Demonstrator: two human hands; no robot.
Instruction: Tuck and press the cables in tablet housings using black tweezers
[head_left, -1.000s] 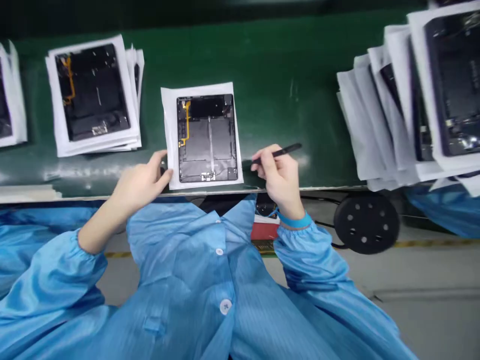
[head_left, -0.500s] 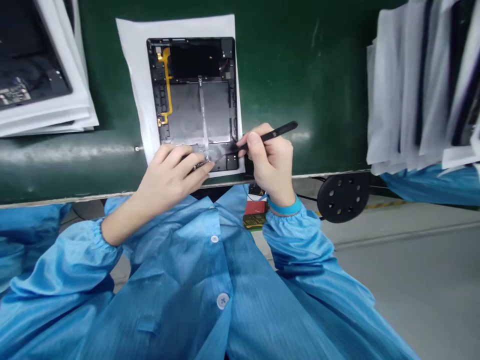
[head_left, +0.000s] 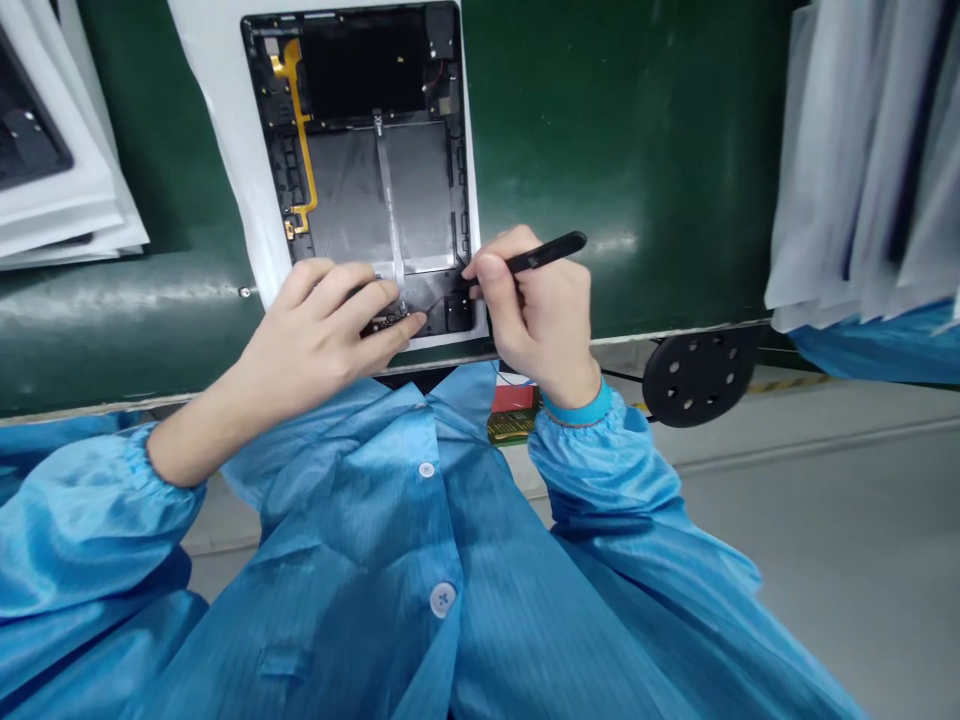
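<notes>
An opened tablet housing [head_left: 424,200] lies on a white sheet [head_left: 217,130], with a yellow flex cable [head_left: 306,160] along its left side and a pale ribbon cable [head_left: 390,205] down its middle. My left hand [head_left: 322,320] rests over the housing's lower left, its fingers bent around a small circuit board [head_left: 384,322] that they partly hide. In my right hand [head_left: 532,310] are black tweezers [head_left: 544,256], pinched between thumb and fingers, their tip at the housing's lower right edge.
Sheeted stacks stand on both sides of the green table [head_left: 630,120]: one with a dark device at the left [head_left: 75,190], one at the right [head_left: 840,170]. A black perforated disc [head_left: 697,378] is below the table's front edge.
The view has shifted closer, so the housing appears larger and higher up. Both hands keep nearly the same places on the housing, and the tweezers are still in my right hand.
</notes>
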